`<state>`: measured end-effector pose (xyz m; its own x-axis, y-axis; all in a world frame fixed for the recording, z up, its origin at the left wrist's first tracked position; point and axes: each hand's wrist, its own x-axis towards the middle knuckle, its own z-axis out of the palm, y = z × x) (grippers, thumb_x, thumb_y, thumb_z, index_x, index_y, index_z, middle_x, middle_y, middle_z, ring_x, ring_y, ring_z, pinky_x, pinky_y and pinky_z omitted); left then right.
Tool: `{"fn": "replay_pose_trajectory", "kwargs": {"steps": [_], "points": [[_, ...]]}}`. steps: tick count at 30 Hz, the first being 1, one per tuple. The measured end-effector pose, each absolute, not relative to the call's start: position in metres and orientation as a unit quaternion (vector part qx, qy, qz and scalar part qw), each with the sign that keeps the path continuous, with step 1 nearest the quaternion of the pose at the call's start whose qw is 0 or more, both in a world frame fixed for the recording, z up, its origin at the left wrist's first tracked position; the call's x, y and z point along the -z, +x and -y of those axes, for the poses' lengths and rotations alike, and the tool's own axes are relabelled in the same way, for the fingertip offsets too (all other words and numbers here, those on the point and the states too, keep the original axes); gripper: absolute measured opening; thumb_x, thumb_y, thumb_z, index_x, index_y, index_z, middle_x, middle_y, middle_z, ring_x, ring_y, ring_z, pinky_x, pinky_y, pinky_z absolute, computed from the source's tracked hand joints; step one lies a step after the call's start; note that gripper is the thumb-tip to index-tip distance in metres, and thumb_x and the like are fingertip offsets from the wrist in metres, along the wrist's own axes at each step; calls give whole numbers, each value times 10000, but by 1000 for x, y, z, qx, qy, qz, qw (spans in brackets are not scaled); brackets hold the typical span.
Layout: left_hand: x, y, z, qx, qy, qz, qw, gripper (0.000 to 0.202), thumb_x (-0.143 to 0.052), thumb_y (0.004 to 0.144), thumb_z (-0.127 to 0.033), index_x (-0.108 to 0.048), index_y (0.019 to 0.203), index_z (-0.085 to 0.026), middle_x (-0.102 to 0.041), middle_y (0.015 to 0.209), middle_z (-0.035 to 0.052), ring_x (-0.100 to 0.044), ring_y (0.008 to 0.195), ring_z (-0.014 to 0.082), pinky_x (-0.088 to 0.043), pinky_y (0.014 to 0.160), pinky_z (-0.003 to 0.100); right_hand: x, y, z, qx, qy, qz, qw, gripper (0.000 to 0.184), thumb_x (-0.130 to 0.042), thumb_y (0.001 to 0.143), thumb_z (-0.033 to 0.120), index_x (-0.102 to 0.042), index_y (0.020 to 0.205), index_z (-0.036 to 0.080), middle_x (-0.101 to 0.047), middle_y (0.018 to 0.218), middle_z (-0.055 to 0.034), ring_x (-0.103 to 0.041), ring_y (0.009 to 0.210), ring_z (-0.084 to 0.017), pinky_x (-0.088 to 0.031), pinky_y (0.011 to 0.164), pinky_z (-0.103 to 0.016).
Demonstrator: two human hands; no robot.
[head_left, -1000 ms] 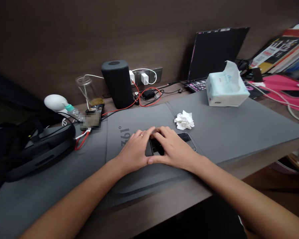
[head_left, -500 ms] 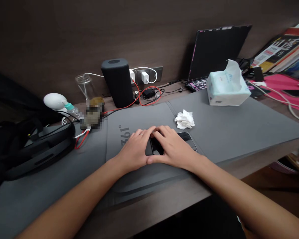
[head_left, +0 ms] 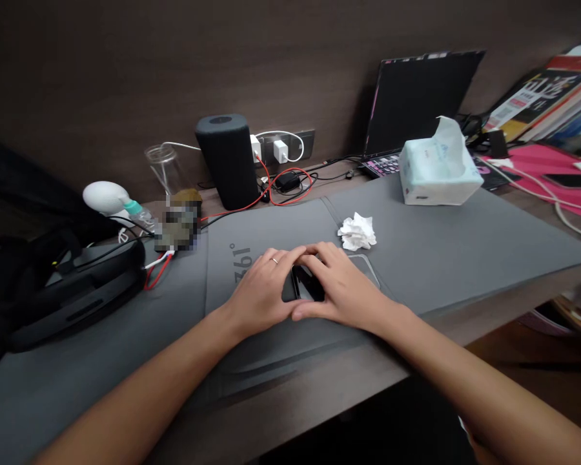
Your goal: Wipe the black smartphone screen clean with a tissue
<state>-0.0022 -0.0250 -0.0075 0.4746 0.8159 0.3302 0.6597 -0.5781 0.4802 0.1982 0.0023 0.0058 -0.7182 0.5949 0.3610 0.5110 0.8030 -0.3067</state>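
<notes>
Because the end of the phone (head_left: 310,284) beyond the right hand (head_left: 345,285) has turned from dark to grey, handling has probably altered its tilt, while it lies on the mat (head_left: 430,252) by the left hand (head_left: 261,289), all fingers loosely arched, any hold indeterminable.

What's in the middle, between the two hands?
Part of a phone shows between the left hand and the right hand in the head view; the right hand hides some of it.
</notes>
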Motion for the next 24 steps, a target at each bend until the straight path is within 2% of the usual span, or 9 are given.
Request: {"fn": "replay_pose_trajectory", "kwargs": {"steps": [3, 5, 7, 9, 13, 19, 21, 24], "points": [[4, -1, 27, -307, 829, -448, 129, 697, -734, 806, -434, -422, 1386, -205, -648, 1193, 88, -566, 1068, 274, -474, 930, 418, -15, 222, 0, -69, -293, 917, 262, 724, -647, 780, 674, -548, 1280, 159, -547, 1266, -187, -524, 1155, -320, -451, 972, -496], [2, -1, 27, -333, 799, -483, 135, 591, -711, 816, -423, -492, 1324, -215, -673, 1139, 62, -583, 1032, 253, -473, 914, 397, -20, 244, 0, -53, -313, 907, 276, 547, -657, 853, 537, -576, 1259, 178, -554, 1278, -176, -529, 1195, -314, -450, 989, -484], [1, -1, 25, -349, 763, -525, 146, 426, -667, 850, -429, -583, 1211, -220, -700, 1057, 36, -601, 960, 229, -469, 876, 377, -22, 263, -2, -54, -340, 895, 284, 319, -595, 935, 380, -616, 1201, 205, -593, 1247, -144, -571, 1171, -281, -466, 979, -451], [0, -2, 22, -353, 736, -556, 157, 296, -603, 896, -446, -650, 1089, -227, -718, 963, 14, -609, 874, 210, -455, 839, 370, -21, 276, -5, -63, -359, 884, 292, 218, -521, 975, 274, -645, 1147, 221, -636, 1190, -114, -623, 1101, -241, -491, 945, -411], [1, -6, 16, -343, 719, -580, 170, 327, -475, 970, -478, -697, 965, -237, -739, 912, -8, -620, 802, 196, -432, 816, 368, -18, 280, -17, -76, -365, 877, 303, 216, -484, 986, 233, -665, 1104, 218, -686, 1106, -93, -665, 995, -207, -518, 871, -362], [7, -15, 9, -309, 724, -593, 169, 460, -294, 1041, -440, -689, 928, -234, -747, 1028, 7, -650, 971, 228, -396, 944, 421, -26, 267, -43, -76, -373, 881, 282, 249, -461, 993, 288, -687, 1042, 197, -713, 963, -94, -660, 861, -216, -513, 767, -358], [8, -17, 7, -313, 717, -599, 171, 450, -265, 1048, -392, -677, 969, -231, -737, 1095, 16, -643, 1012, 226, -390, 970, 429, -26, 264, -52, -61, -379, 884, 268, 276, -453, 994, 307, -695, 1037, 183, -708, 917, -97, -647, 823, -222, -508, 738, -360], [10, -17, 5, -314, 704, -616, 165, 361, -306, 1033, -336, -631, 1144, -227, -719, 1160, 35, -618, 1079, 239, -372, 1011, 460, -20, 263, -61, -7, -393, 881, 263, 318, -449, 990, 324, -705, 1079, 157, -701, 952, -125, -630, 867, -256, -509, 772, -401]]}}
